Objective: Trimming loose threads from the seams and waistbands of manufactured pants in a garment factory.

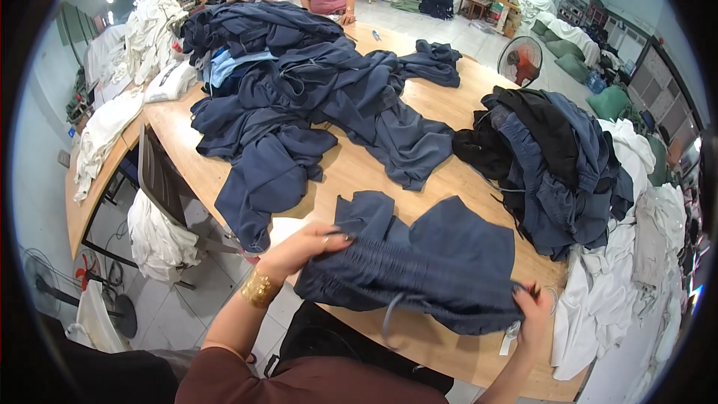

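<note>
Stretched between my two hands is the gathered elastic waistband of dark blue shorts, whose legs spread away from me over the table. My left hand grips the waistband's left end, fingers closed on the cloth. At the other end my right hand pinches the waistband's edge. A drawstring hangs in a loop from the front, and a small white tag shows beside my right hand. Beyond lies a large heap of dark blue garments.
A pile of black and blue garments rests at the table's right, with white cloth draped beside it. A chair stands left of the wooden table. Two people work at the far end; a fan stands beyond.
</note>
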Motion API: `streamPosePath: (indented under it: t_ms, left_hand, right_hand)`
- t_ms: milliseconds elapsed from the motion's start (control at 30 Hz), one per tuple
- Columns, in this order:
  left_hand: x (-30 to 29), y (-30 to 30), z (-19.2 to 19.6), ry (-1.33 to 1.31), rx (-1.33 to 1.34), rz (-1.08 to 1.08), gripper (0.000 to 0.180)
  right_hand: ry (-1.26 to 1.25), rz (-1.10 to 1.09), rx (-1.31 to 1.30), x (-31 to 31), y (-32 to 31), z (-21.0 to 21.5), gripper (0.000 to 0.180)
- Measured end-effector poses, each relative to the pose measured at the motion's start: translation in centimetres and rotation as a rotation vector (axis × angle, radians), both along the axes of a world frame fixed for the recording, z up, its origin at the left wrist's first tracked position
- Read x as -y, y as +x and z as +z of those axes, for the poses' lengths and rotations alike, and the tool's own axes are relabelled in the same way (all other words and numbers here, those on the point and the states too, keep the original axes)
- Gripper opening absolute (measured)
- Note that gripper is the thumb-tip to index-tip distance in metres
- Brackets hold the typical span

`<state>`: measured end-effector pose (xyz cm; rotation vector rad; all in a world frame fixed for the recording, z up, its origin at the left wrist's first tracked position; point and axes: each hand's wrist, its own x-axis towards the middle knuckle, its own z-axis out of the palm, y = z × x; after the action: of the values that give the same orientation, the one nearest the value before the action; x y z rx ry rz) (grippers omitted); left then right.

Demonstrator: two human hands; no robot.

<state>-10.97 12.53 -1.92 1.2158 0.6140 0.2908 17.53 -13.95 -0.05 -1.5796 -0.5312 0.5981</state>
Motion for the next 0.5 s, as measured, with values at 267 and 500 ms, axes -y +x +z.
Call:
streamPosePath:
  t_ms: [267,500]
  left_hand:
    - [-1.9,1.4,-10.9,1.23,-0.493,0.147,0.03]
    - [1.9,1.4,-7.8,1.266,-0.168,-0.103,0.035]
  right_hand:
    - [-0.581,0.117,0.884,-8.0,0.4,-8.8,0.024]
    - [-0.423,0.464,0.794,-8.4,-4.4,-10.4,0.032]
